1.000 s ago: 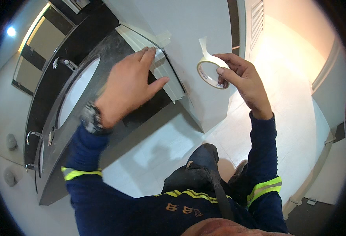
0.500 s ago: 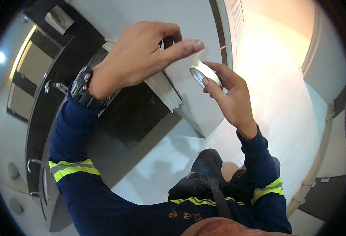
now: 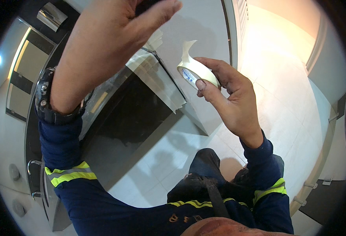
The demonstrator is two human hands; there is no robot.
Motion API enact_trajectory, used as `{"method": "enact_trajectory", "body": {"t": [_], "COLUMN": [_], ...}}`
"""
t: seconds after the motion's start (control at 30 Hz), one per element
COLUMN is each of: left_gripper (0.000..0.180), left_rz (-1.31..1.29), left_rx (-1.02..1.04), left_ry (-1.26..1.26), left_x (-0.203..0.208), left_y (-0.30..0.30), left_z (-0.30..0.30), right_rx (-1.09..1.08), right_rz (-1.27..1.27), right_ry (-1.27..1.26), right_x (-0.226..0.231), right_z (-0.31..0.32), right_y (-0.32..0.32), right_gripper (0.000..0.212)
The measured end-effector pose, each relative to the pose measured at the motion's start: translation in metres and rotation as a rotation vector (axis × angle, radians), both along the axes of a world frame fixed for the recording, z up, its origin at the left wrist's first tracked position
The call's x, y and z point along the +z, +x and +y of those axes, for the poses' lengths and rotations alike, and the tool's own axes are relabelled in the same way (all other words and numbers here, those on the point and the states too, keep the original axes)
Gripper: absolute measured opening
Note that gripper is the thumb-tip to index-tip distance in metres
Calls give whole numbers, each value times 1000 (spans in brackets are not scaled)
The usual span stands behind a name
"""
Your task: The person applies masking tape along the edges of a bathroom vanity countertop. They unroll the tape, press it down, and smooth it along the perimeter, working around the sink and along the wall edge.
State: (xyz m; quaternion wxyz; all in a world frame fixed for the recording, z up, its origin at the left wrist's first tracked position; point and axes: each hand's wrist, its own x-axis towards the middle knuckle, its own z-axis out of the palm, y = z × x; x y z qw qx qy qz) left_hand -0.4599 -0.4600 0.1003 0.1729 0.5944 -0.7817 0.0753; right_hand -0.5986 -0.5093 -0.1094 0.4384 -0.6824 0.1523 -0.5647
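My right hand [image 3: 238,96] grips a roll of pale cream masking tape [image 3: 199,69], thumb on the near face and fingers round the outer side. A short loose end [image 3: 186,49] of the tape sticks up from the roll. To the upper left, my left hand [image 3: 102,51] is raised, apart from the roll. Its thumb stretches out away from the fingers, which are partly cut off by the upper edge. No tape shows at the thumb. Below and between the hands, overlapping pale tape strips [image 3: 153,82] line the edge of a dark panel.
A black counter with a chrome tap [image 3: 34,167] runs along the left, under a mirror [image 3: 19,74]. A white panel [image 3: 192,23] stands beyond the roll. Pale floor tiles [image 3: 283,118] extend right toward a lit doorway.
My left hand has moved up and left, away from the roll. The tape's loose end now stands free. My right hand and the roll have shifted slightly down.
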Motion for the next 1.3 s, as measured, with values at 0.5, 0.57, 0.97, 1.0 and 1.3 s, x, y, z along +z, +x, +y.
{"method": "enact_trajectory", "body": {"t": [0.5, 0.57, 0.97, 1.0, 1.3], "left_gripper": [26, 23, 20, 20, 24], "left_rz": [-179, -401, -983, -1001, -1086], "left_rx": [-178, -240, -239, -215, -215], "left_ry": [-25, -105, -181, -165, -212], "left_x": [0, -7, -2, -2, -6], "left_y": [16, 22, 37, 36, 47], "left_z": [-6, -12, -20, -20, -30], "right_rx": [-22, -53, -30, -37, -2], "right_rz": [-248, -189, 183, 189, 202], "right_ry": [-33, -47, 8, 8, 6], "right_x": [7, -3, -76, -75, -53], "right_z": [12, 19, 7, 6, 0], "right_y": [6, 7, 17, 17, 25], "right_gripper": [38, 37, 41, 40, 36]}}
